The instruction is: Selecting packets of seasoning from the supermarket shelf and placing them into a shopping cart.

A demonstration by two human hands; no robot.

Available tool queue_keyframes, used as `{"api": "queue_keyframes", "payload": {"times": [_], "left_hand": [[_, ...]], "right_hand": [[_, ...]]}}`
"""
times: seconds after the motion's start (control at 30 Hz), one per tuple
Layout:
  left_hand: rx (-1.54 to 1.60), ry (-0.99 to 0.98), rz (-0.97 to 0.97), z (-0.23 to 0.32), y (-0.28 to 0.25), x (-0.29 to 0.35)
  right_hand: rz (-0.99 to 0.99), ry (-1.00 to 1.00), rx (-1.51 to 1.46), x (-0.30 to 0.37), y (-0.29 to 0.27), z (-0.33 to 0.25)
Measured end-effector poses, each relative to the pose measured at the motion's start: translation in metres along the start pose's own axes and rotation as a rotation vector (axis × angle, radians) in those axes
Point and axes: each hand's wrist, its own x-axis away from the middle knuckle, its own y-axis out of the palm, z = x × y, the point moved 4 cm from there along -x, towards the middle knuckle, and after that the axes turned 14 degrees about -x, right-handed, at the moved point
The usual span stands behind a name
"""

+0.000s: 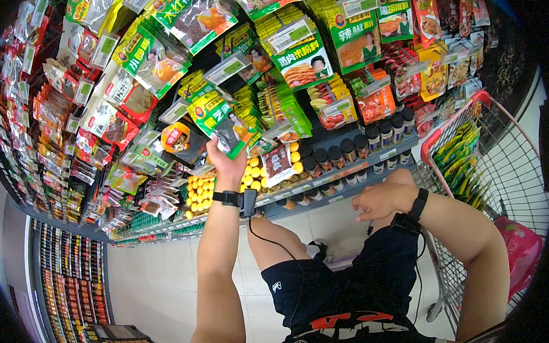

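Observation:
My left hand (pixel 227 161) reaches up to the rack and is closed on the lower edge of a green-and-yellow seasoning packet (pixel 220 124) with a clear window. Its thumb lies at the packet's left side, and the other fingers are mostly hidden behind it. Whether the packet still hangs on its hook I cannot tell. To its left is a dark pouch with an orange label (pixel 176 139). My right hand (pixel 381 200) rests near my bent right knee, in front of the lower shelf, fingers loosely bent and apart, holding nothing.
Hanging seasoning packets (pixel 306 58) fill the rack. Below stand dark-capped jars (pixel 348 149), yellow-capped bottles (pixel 201 194) and a white-and-brown bag (pixel 278 163). At my right is a wire shopping cart (pixel 431 148) holding green packets (pixel 463 161) and a pink bag (pixel 519 252).

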Motion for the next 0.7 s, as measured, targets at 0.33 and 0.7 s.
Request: {"api": "queue_keyframes", "payload": {"times": [0.33, 0.7], "left_hand": [[0.285, -0.277, -0.312, -0.005, 0.015, 0.001], [-0.043, -0.131, 0.010, 0.020, -0.043, -0.033]], "right_hand": [[-0.025, 0.045, -0.022, -0.001, 0.006, 0.012], [-0.091, 0.116, -0.015, 0.000, 0.004, 0.008]]}}
